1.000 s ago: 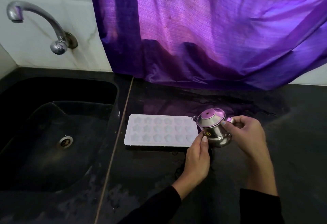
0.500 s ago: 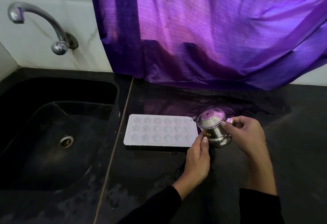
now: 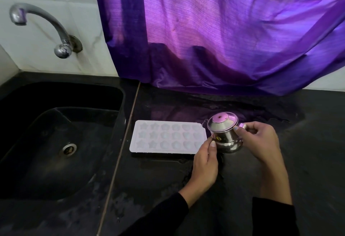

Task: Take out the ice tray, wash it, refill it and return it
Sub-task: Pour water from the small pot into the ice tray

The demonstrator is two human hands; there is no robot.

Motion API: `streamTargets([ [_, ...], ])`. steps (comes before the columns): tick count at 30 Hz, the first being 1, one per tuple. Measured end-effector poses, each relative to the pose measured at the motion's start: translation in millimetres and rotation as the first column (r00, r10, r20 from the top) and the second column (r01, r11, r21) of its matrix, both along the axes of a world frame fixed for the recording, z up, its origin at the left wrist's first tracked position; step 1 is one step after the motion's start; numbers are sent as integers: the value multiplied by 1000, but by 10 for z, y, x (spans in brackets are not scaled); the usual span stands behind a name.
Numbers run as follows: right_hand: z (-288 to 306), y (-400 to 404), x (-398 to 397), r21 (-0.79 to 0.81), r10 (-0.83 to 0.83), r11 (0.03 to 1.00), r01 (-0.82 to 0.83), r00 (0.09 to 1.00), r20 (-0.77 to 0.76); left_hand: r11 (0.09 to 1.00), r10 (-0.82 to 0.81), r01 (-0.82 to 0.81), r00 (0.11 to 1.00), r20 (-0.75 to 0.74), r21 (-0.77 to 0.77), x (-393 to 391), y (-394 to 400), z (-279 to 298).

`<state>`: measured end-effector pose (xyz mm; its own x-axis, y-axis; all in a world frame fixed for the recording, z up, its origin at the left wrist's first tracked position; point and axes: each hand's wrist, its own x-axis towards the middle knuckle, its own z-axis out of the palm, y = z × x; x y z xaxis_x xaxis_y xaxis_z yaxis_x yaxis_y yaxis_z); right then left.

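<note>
Lying flat on the wet black counter (image 3: 186, 179), the ice tray (image 3: 166, 136) is just left of both hands; the left hand (image 3: 205, 163) and right hand (image 3: 259, 140) grip a small steel pot (image 3: 225, 133); the sink (image 3: 56, 142) lies left.

Both forearms reach forward from the lower edge of the view, each in a dark long sleeve that ends at the wrist. The left hand (image 3: 205, 163) is turned thumb-up, its thumb and curled fingers (image 3: 212, 145) pressed against the lower side of a small shiny steel pot with a conical lid (image 3: 225, 134). The right hand (image 3: 260, 142) comes in from the right, palm down, wrist bent slightly inward, its thumb resting on the pot's shoulder and its fingers closed around the handle side.
</note>
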<state>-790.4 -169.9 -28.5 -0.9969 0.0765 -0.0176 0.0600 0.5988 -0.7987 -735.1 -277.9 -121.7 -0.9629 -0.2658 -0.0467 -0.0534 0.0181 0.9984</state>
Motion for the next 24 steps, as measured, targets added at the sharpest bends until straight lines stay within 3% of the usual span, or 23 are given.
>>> streamTargets([
  [9,34,-94,0,-88,22,996,-23,1000,-10,998,59,-58,997,-52,21,1,-80,2],
  [24,58,-270,25,51,29,998,-27,998,-47,997,76,-76,997,-27,6,80,-124,49],
])
